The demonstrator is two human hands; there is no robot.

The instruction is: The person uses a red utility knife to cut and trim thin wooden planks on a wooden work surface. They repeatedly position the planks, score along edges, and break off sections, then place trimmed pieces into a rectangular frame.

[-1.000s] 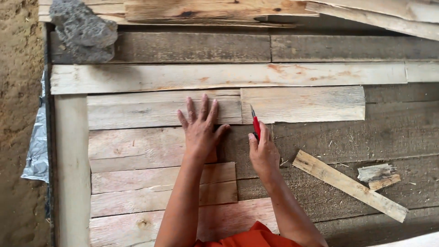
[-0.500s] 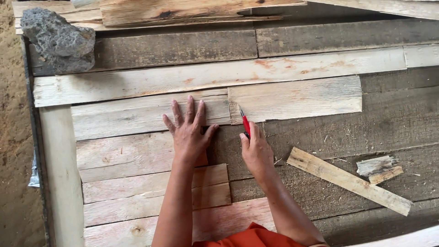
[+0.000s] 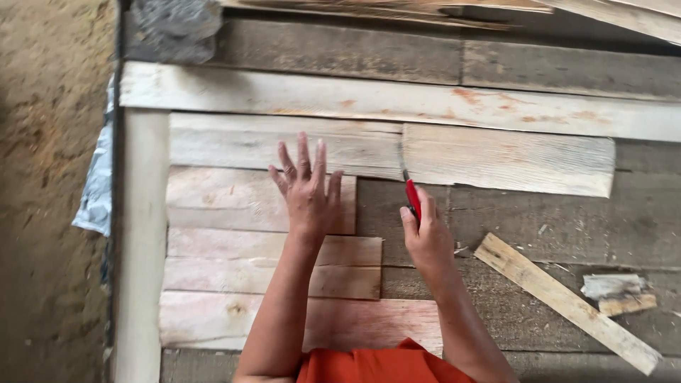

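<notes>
My left hand (image 3: 307,190) lies flat with fingers spread on pale wooden planks, its palm on a short plank (image 3: 213,200) and its fingertips on the longer plank (image 3: 234,140) above. My right hand (image 3: 425,237) grips a red-handled marking tool (image 3: 412,198), whose tip touches the seam where that plank meets another pale plank (image 3: 511,157) to its right. Several more short pale planks (image 3: 213,276) lie side by side below my left hand.
A long pale board (image 3: 397,103) runs across above the planks, and a pale upright board (image 3: 140,241) borders them on the left. A loose slat (image 3: 567,301) and wood scraps (image 3: 613,292) lie at right. A grey rock (image 3: 174,28) sits top left. Dirt ground lies at left.
The view has shifted, so the rock and planks moved across the frame. Both hands keep the same pose on the planks, the red tool still at the seam.
</notes>
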